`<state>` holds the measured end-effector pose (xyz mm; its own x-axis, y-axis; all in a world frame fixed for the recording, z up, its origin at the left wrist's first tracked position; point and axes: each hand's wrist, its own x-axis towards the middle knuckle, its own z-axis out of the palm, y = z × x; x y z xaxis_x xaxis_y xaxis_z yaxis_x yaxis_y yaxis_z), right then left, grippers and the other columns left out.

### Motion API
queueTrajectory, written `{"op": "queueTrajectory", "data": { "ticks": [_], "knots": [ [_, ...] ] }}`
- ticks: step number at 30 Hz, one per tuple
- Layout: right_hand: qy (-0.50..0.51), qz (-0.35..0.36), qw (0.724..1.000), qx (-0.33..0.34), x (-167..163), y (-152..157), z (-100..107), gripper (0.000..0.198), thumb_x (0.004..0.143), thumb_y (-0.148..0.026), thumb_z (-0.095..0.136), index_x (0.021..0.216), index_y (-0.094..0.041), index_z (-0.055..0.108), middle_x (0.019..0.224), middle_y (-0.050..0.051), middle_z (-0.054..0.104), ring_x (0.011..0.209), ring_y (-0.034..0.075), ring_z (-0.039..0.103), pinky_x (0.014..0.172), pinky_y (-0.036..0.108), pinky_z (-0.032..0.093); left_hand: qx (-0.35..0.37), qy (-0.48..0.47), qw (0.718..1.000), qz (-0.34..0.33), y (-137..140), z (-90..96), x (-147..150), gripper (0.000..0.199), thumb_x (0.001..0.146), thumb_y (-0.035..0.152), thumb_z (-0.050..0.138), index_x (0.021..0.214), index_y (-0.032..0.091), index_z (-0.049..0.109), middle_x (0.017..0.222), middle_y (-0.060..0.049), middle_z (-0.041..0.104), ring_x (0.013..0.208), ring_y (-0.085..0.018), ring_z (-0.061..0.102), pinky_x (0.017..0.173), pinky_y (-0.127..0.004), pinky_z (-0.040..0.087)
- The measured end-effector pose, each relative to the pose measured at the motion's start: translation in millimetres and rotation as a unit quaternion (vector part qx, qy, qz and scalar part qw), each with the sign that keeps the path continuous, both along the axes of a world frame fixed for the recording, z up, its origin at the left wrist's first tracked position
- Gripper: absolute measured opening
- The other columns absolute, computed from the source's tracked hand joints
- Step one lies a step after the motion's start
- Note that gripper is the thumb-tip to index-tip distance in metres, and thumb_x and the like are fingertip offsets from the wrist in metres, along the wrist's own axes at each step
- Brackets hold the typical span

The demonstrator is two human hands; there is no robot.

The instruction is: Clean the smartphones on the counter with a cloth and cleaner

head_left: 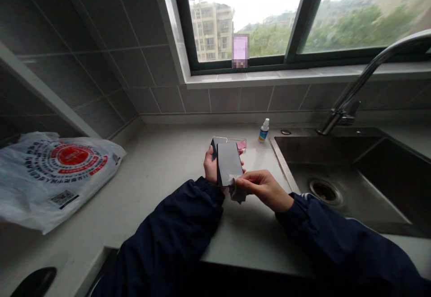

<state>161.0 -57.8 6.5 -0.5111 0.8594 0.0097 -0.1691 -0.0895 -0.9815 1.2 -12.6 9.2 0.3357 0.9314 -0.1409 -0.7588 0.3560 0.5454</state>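
A smartphone (230, 162) with a dark edge and a pale, reflecting screen lies in my left hand (211, 167), whose fingers wrap round its sides. My right hand (261, 185) pinches a small grey cloth (238, 194) at the phone's lower right corner. The cloth's upper part touches the screen, and its lower part hangs past the edge. Just behind the phone, a second flat, dark-faced device (218, 141) and a clear case with a pink patch (241, 145) show in part on the counter. A small white-capped bottle (264, 130) with a blue and yellow label stands upright farther back.
To the right is a steel sink (281, 158) with a curved chrome faucet (350, 90). A white plastic bag (60, 171) with red print sits on the counter (161, 171) at the left. Behind the counter are a tiled wall and a window (242, 70).
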Motion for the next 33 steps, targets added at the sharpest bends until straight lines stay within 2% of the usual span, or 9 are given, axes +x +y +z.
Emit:
{"op": "queueTrajectory", "data": {
  "ticks": [7,12,16,20,22,25,30,33],
  "knots": [
    [-0.039,-0.072,0.997,-0.005,-2,1,-5,0.045,0.075,-0.055,0.083,0.075,-0.010,0.078,0.069,0.009,0.075,0.058,0.015,0.067,0.057,0.027,0.053,0.009,0.010,0.999,0.032,-1,-4.0,4,0.076,0.094,0.065,0.025,0.120,0.005,0.064,0.105,-0.019,0.071,0.068,-0.026,0.067,0.058,-0.042,0.057],
    [-0.054,-0.079,0.995,-0.036,-3,0,-6,0.050,0.071,-0.059,0.084,0.073,-0.010,0.076,0.071,0.010,0.075,0.062,0.017,0.069,0.062,0.031,0.056,0.004,0.019,0.999,0.034,-3,0.3,6,0.075,0.095,0.064,0.023,0.119,0.006,0.063,0.102,-0.018,0.071,0.063,-0.024,0.065,0.055,-0.040,0.055],
    [-0.027,-0.078,0.993,-0.084,-5,-2,-6,0.048,0.069,-0.058,0.086,0.069,-0.012,0.072,0.068,0.007,0.073,0.061,0.017,0.068,0.063,0.033,0.058,0.000,0.012,0.999,0.032,-4,3.0,4,0.075,0.096,0.063,0.021,0.118,0.005,0.064,0.099,-0.019,0.071,0.063,-0.024,0.065,0.056,-0.041,0.056],
    [-0.011,-0.040,0.994,-0.106,-5,-2,-6,0.046,0.073,-0.058,0.084,0.080,-0.013,0.075,0.074,0.006,0.073,0.067,0.017,0.069,0.066,0.033,0.059,0.020,0.010,1.000,0.017,-1,-1.6,0,0.078,0.094,0.068,0.025,0.122,0.006,0.064,0.095,-0.020,0.071,0.068,-0.028,0.068,0.059,-0.042,0.056],
    [-0.017,-0.017,0.995,-0.101,-4,-2,-6,0.049,0.075,-0.060,0.081,0.083,-0.012,0.076,0.075,0.007,0.073,0.067,0.017,0.069,0.065,0.033,0.059,0.029,0.012,0.999,0.011,0,-4.9,-1,0.078,0.094,0.069,0.026,0.123,0.007,0.063,0.095,-0.020,0.072,0.070,-0.028,0.069,0.061,-0.043,0.057],
    [-0.029,-0.006,0.997,-0.078,-4,-2,-8,0.053,0.078,-0.064,0.077,0.077,-0.011,0.075,0.071,0.008,0.072,0.062,0.017,0.068,0.062,0.032,0.056,0.038,0.015,0.999,-0.002,0,-8.6,0,0.080,0.093,0.071,0.028,0.122,0.006,0.065,0.090,-0.020,0.072,0.070,-0.029,0.070,0.061,-0.042,0.057],
    [-0.065,-0.052,0.996,-0.001,-5,0,-14,0.055,0.080,-0.064,0.075,0.060,-0.013,0.068,0.056,0.003,0.062,0.050,0.011,0.053,0.051,0.026,0.041,0.046,0.031,0.998,0.016,-2,-7.0,3,0.079,0.095,0.069,0.027,0.116,0.005,0.067,0.082,-0.018,0.071,0.065,-0.027,0.069,0.059,-0.041,0.057],
    [-0.079,-0.073,0.994,0.021,-7,-1,-15,0.056,0.081,-0.064,0.073,0.056,-0.014,0.066,0.053,0.002,0.058,0.049,0.012,0.049,0.048,0.026,0.035,0.026,0.031,0.999,0.008,-4,-5.0,5,0.083,0.095,0.072,0.023,0.114,0.004,0.068,0.079,-0.017,0.071,0.063,-0.026,0.068,0.059,-0.041,0.057]
  ]
}}
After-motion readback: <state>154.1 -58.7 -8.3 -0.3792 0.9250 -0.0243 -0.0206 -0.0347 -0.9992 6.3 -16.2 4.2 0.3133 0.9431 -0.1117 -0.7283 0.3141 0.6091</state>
